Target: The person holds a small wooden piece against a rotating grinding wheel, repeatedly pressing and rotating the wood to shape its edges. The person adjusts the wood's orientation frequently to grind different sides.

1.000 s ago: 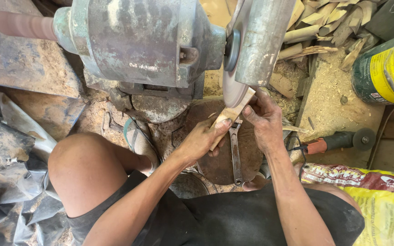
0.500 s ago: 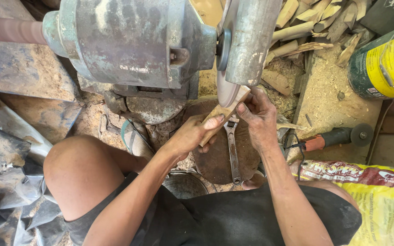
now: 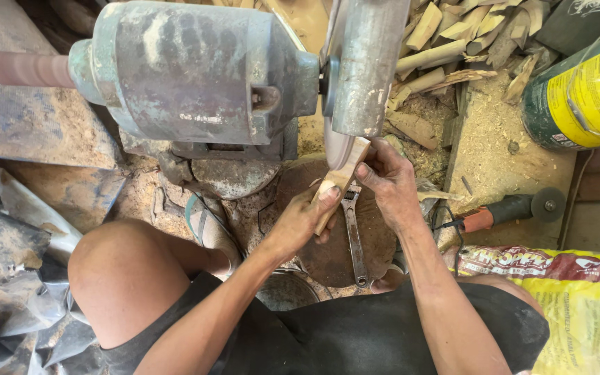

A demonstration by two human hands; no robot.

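Nearest the camera, a bare knee (image 3: 123, 278) juts up on the left and two forearms reach forward over the dark-clothed lap. The left hand (image 3: 300, 221) is closed round the lower end of a pale wooden piece (image 3: 342, 177), thumb pressed flat on its face. The right hand (image 3: 390, 182) is clamped on the upper part from the other side, fingers curled over the edge. So both hands grip the same stick, close together and nearly touching.

Under the hands lies a metal wrench (image 3: 353, 236) on a round dusty block (image 3: 383, 243), untouched. Off to the right, an orange-handled power tool (image 3: 505, 210) rests on the sawdust-covered surface (image 3: 494, 149), next to a yellow printed sack (image 3: 578, 305).

Now the action: the top of the wooden piece meets the grinding disc (image 3: 335, 146), just below its grey metal guard (image 3: 366, 66). The big green-grey motor housing (image 3: 189, 69) sits to the left, with a reddish drum (image 3: 19, 68) on the far shaft (no blur tells me whether it spins).

How far along? The piece looks partly shaped, its upper end curved and smooth, while the lower part in the left hand seems squarer, so I judge shaping remains. Farthest back, a heap of similar wood pieces (image 3: 467, 35) lies beside a green and yellow can (image 3: 581, 87).
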